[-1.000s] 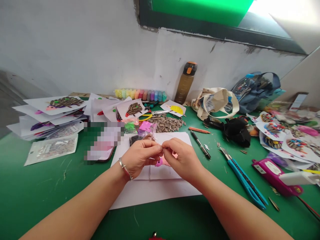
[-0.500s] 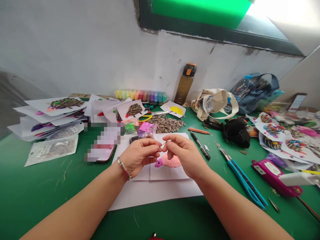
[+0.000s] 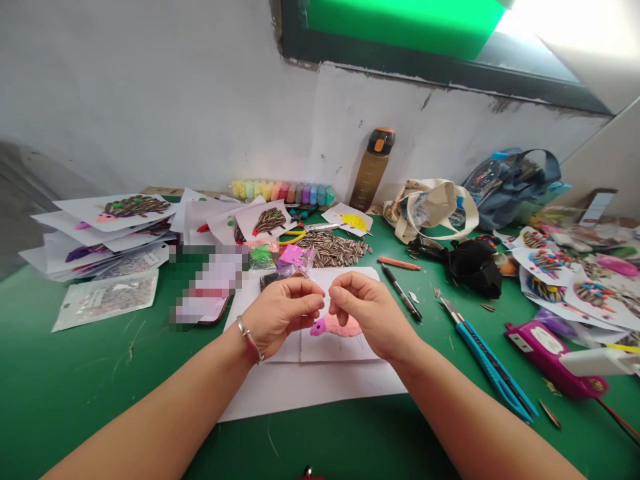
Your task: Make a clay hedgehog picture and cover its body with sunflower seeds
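My left hand [image 3: 287, 313] and my right hand [image 3: 367, 310] face each other above a white sheet, fingertips a small gap apart. Each is closed in a pinch. Whatever lies between the fingertips is too small or hidden to make out. Below them, a pink clay animal figure [image 3: 341, 326] with a magenta head and a dark eye lies on the paper [image 3: 345, 351], with thin drawn lines under its body. My right hand covers part of the figure. Behind the hands lie small bags of green clay [image 3: 261, 255] and magenta clay [image 3: 296, 255].
A heap of striped sunflower seeds [image 3: 335, 250] lies behind the paper. On the right are a black pen [image 3: 401, 293], an orange pencil [image 3: 399, 263], a blue utility knife [image 3: 487, 360] and a magenta glue-gun-like device [image 3: 555, 360]. Stacked pictures [image 3: 107, 233] and a phone [image 3: 213, 293] lie left.
My fingertips have drawn slightly apart, and the thin strand that showed between them earlier is no longer visible. The view has shifted a little.
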A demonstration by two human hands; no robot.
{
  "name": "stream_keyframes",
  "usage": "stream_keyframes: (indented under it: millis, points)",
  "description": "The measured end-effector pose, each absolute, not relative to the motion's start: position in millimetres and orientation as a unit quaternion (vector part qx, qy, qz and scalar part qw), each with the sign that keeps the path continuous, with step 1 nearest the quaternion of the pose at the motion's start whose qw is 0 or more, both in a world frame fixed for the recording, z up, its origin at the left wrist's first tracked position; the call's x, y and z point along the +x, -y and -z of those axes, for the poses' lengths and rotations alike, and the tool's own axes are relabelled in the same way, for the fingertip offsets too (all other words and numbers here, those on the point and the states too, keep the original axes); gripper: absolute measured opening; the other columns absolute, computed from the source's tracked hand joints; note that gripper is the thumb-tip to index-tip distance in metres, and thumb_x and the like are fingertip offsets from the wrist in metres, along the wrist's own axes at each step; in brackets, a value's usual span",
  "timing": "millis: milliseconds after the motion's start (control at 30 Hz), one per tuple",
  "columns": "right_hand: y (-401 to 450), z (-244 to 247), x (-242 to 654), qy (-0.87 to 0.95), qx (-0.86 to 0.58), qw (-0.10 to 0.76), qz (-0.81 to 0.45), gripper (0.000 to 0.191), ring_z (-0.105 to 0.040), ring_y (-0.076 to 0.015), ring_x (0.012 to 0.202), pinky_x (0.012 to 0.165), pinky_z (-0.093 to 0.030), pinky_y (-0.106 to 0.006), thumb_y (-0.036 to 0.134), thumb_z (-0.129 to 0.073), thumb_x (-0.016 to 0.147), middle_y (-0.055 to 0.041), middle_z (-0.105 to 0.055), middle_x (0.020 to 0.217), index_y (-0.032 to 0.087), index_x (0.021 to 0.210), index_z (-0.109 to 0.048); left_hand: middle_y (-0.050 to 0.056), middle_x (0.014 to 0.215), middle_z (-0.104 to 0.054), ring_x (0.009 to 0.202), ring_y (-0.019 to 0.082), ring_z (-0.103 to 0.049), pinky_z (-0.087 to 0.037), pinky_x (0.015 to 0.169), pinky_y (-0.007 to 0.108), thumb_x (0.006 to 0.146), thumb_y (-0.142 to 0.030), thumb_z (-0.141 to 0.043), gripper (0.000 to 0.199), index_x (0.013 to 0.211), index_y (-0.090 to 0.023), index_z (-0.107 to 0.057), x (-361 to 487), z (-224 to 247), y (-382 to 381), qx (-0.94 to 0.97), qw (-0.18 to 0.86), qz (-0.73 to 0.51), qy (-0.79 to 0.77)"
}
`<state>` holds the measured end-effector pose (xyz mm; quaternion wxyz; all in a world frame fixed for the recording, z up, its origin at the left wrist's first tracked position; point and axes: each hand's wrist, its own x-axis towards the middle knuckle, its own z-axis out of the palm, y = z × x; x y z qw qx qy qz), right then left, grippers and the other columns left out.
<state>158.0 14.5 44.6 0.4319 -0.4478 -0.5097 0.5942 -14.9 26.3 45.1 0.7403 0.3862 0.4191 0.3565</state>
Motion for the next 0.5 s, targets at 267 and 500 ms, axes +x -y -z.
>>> stream_keyframes:
  millis: [267,500]
  points:
    - [-14.1,-47.4,159.2,0.535,-0.479,0.420,-0.555,0.020,-0.056,-0.0088,0.052,0.053,-0.046,-0.023,0.035,-0.060,0.084,0.0000,-0.066,0.068,0.017,0.075,-0.063,-0.002,0.068,-0.058,0.056,0.005,-0.050,-0.041,0.053,0.018,0.070,-0.036,-0.079,0.027,0.072,-0.014,-0.064,-16.5,-42.8,-29.4,0.391,0.707,-0.373,-0.457]
    - [-14.2,-47.8,160.0,0.533,-0.481,0.419,-0.556,0.010,-0.055,-0.0083,0.054,0.052,-0.044,-0.021,0.029,-0.065,0.079,0.0048,-0.060,0.063,0.020,0.082,-0.063,-0.004,0.062,-0.057,0.051,0.005,-0.050,-0.042,0.050,0.017,0.068,-0.033,-0.080,0.026,0.076,-0.015,-0.062,-15.4,-43.9,-27.0,0.403,0.716,-0.357,-0.445]
